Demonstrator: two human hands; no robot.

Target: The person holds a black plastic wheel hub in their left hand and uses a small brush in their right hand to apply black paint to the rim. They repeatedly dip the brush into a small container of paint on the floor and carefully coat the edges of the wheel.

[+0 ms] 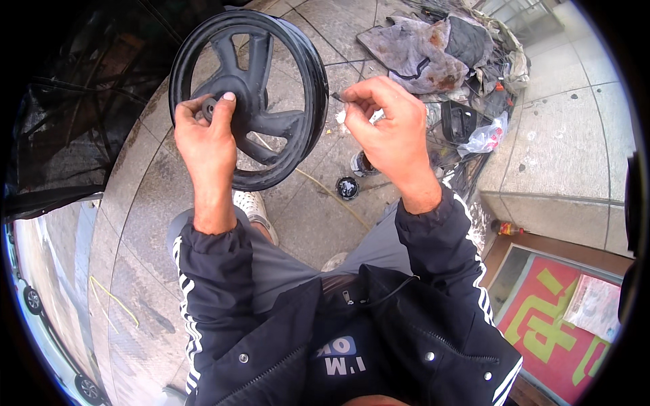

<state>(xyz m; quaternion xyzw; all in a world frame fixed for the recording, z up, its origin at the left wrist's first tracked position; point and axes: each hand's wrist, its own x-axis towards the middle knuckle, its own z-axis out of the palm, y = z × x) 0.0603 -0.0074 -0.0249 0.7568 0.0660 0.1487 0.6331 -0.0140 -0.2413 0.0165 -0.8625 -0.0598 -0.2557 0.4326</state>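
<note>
My left hand [205, 139] holds a black spoked wheel [276, 123] upright at its hub, thumb over the centre and fingers by a small dark ring [210, 107] there. My right hand [386, 128] is just right of the rim, fingertips pinched on a small dark piece [336, 97] too small to name. Below the wheel, between it and my right hand, stand an open can of dark, glossy substance [348, 188] and a second tin [361, 164], partly hidden by my hand.
Stained cloths [426, 54] lie heaped at the upper right, with a black tray [458, 122] and plastic bag [484, 139]. A step [542, 169], bottle [506, 227] and red sign [535, 304] are at the right. Dark covering [61, 108] hangs upper left. Parked cars [34, 304] show lower left.
</note>
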